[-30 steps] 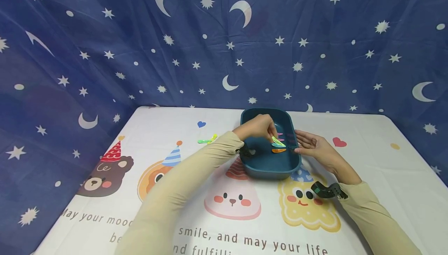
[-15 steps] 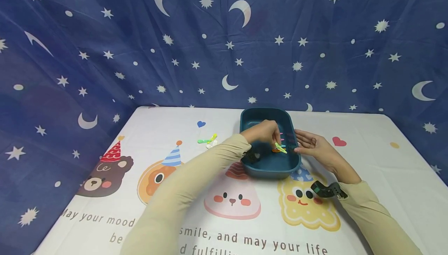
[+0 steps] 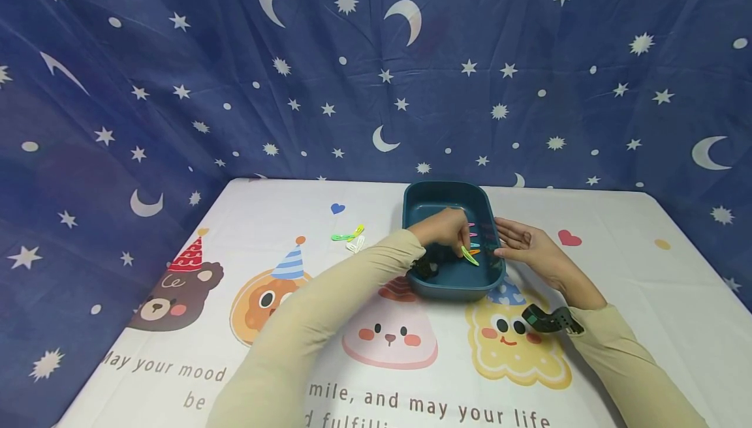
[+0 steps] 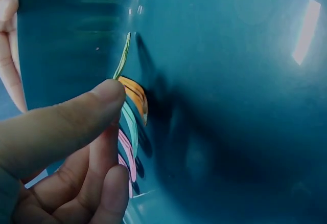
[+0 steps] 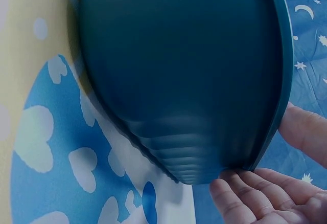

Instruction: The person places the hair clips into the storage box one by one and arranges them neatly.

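My left hand (image 3: 449, 229) reaches down into a dark teal box (image 3: 425, 198). Between its thumb and fingers it pinches a yellow-green snap hair clip (image 4: 122, 55), tilted near the box's right wall. Beside it, an orange hair clip (image 4: 135, 97), a light green-blue hair clip (image 4: 130, 124) and pink hair clips (image 4: 126, 153) form a row along that wall, partly hidden by the fingers. With its fingers extended, my right hand (image 3: 531, 248) touches the outside of the box's right wall. Its thumb (image 5: 306, 129) is close to the rim in the right wrist view.
Left of the box, a green hair clip (image 3: 339, 237), a yellow hair clip (image 3: 359, 229) and white hair clips (image 3: 355, 244) lie on the white printed tablecloth (image 3: 282, 209). A dark blue curtain (image 3: 329, 141) with moons and stars hangs behind the table.
My left hand has moved slightly toward me inside the box, bringing the yellow-green clip from over the light green-blue one to the near side of the orange one. My right hand stays put.
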A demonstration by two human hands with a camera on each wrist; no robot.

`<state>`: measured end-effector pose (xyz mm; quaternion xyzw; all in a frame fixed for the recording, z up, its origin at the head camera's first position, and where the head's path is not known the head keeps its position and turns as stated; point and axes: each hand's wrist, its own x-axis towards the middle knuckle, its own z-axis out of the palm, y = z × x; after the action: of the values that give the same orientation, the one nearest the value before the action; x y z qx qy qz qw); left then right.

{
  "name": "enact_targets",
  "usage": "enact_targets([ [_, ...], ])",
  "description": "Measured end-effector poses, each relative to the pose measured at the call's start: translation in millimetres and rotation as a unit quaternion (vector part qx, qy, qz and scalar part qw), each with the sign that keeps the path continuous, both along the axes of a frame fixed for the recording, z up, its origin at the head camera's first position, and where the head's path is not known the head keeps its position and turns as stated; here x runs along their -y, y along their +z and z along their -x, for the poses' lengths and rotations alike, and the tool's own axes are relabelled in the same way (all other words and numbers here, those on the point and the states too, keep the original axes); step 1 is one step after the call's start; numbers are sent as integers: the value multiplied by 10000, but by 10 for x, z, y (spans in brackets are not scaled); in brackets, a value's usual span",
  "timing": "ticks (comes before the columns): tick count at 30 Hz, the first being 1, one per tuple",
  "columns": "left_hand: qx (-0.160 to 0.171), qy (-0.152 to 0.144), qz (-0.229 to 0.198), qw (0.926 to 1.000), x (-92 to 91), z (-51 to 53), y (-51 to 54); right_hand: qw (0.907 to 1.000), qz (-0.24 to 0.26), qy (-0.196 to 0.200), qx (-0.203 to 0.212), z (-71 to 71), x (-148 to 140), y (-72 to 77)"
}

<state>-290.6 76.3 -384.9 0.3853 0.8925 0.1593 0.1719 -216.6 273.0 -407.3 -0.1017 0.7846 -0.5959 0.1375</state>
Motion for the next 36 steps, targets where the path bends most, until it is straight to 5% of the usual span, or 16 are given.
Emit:
enact_targets([
  [20, 56, 343, 233, 9991, 30, -45, -77, 9999, 106, 80, 13, -15, -1, 20],
  [36, 18, 231, 411, 9989, 15, -82, -67, 10000, 27, 61, -4, -7, -2, 14],
])
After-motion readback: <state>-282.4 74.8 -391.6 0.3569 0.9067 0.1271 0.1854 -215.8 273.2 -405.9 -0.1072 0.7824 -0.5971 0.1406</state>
